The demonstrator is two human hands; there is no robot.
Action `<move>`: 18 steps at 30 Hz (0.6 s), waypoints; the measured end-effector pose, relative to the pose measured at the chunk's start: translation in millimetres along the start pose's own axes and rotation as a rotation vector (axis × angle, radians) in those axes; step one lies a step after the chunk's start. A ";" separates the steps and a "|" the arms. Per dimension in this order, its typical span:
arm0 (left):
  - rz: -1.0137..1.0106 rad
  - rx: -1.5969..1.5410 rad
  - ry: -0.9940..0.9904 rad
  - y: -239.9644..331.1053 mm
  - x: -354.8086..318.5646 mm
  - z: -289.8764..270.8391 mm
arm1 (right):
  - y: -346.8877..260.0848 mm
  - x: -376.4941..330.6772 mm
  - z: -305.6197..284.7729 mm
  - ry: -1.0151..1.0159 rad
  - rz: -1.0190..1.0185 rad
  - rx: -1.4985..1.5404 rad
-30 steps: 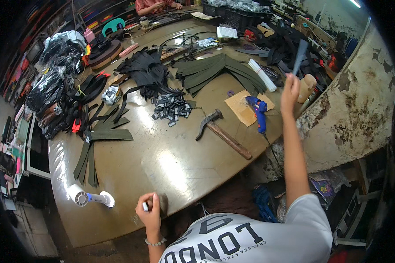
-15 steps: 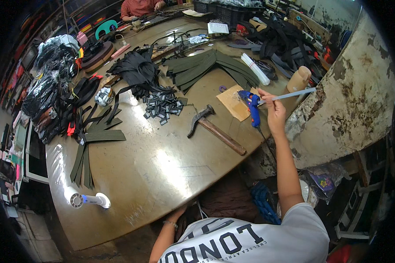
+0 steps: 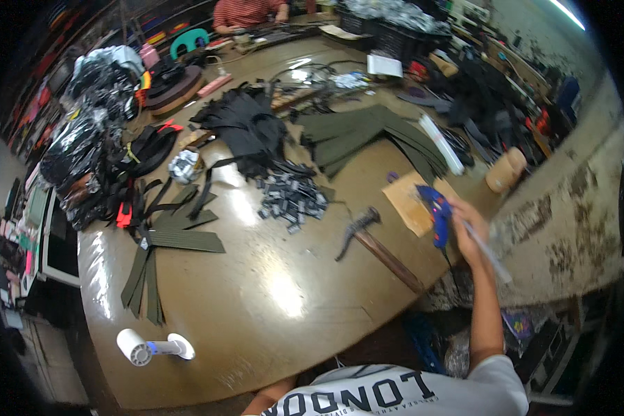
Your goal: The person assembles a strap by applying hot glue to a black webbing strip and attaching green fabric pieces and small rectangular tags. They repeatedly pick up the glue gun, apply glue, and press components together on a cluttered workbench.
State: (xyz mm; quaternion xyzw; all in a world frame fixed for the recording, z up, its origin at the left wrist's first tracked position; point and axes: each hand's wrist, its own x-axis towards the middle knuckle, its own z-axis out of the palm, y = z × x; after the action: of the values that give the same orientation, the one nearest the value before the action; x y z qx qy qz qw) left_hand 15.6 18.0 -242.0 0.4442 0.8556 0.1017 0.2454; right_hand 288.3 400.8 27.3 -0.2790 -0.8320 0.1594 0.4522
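Note:
My right hand (image 3: 470, 227) is closed with its fingers pinching a long translucent glue stick (image 3: 491, 255) right behind a blue glue gun (image 3: 439, 213). The stick slants down to the right, away from the gun; whether its front end sits inside the gun is hidden by my fingers. The gun's nozzle lies over a tan piece of cardboard (image 3: 403, 205), and its dark cord drops past the table edge. To the left of the gun a claw hammer (image 3: 388, 260) with a wooden handle lies on the table. My left hand is hidden below the table edge; only part of that forearm (image 3: 270, 396) shows.
A pile of small black pieces (image 3: 291, 200), black straps (image 3: 243, 125) and olive webbing strips (image 3: 367, 135) lie on the table (image 3: 222, 291). A small white fan (image 3: 152, 347) stands near-left. Bundled white sticks (image 3: 442, 144) lie far right. Another person (image 3: 249, 12) sits across.
My right hand has swung the glue stick from pointing rightward to slanting down right. The left hand has slipped out of sight. The whole view has shifted, moving the table's things rightward and down.

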 end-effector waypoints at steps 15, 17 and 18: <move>0.325 -0.263 0.133 3.0 -14.5 6.4 | 10.7 8.9 16.3 0.035 0.163 -0.019; 0.350 -0.457 0.019 10.6 -46.8 -25.3 | 1.7 -1.7 25.6 0.102 0.356 0.143; 0.296 -0.494 -0.079 11.6 -67.1 -48.7 | -9.1 -13.3 30.1 0.149 0.406 -0.039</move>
State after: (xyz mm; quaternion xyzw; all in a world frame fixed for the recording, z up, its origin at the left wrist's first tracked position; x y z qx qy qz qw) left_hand 31.5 -27.4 -173.6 0.4948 0.7206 0.3243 0.3616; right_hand 265.9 385.1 6.9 -0.4606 -0.7259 0.2099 0.4658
